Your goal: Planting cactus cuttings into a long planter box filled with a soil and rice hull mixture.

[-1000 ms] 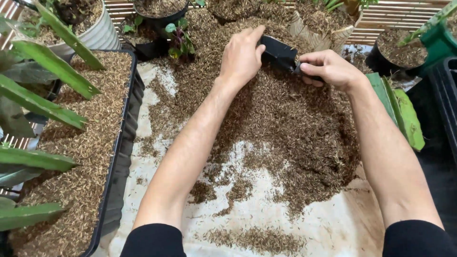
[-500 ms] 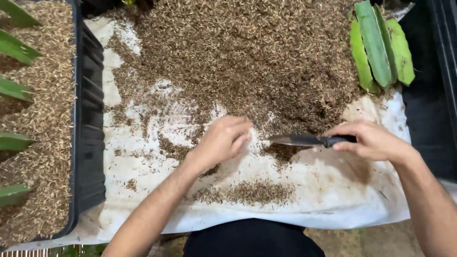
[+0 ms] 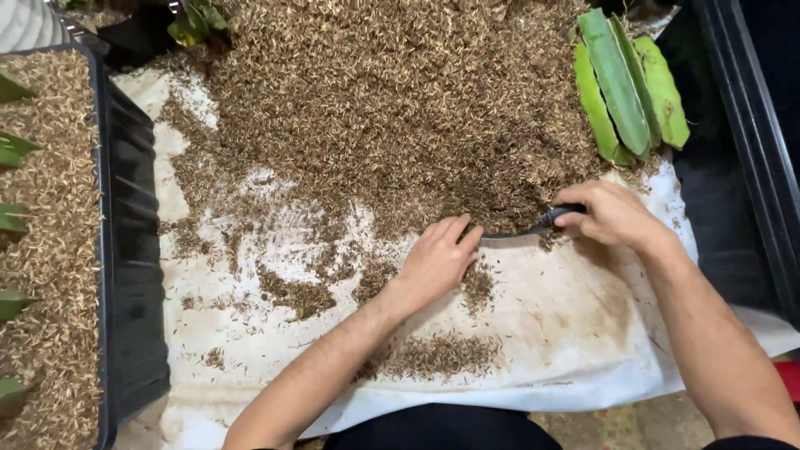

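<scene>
1. Nearest, at 6 o'clock, a thin strip of husk mix (image 3: 433, 354) lies loose on the white sheet (image 3: 583, 333).
2. The left hand (image 3: 437, 262) rests at centre, fingers pressed together and flat on the sheet, fingertips touching the blade of the trowel (image 3: 521, 233).
3. At 3 o'clock the right hand (image 3: 612, 217) is curled tight round the trowel's dark handle, blade edge at the foot of the big husk pile (image 3: 400, 100).
4. Step, as I judge it: gathering mix against the blade. Next calls for a level blade and a steady sweep.
5. Against half a second ago, the trowel and right hand sit farther up, closer to the pile; the left hand has flattened.
6. Farthest, at 1 o'clock, green cactus cuttings (image 3: 629, 83); at 9 o'clock, the black tray (image 3: 133, 250).
</scene>
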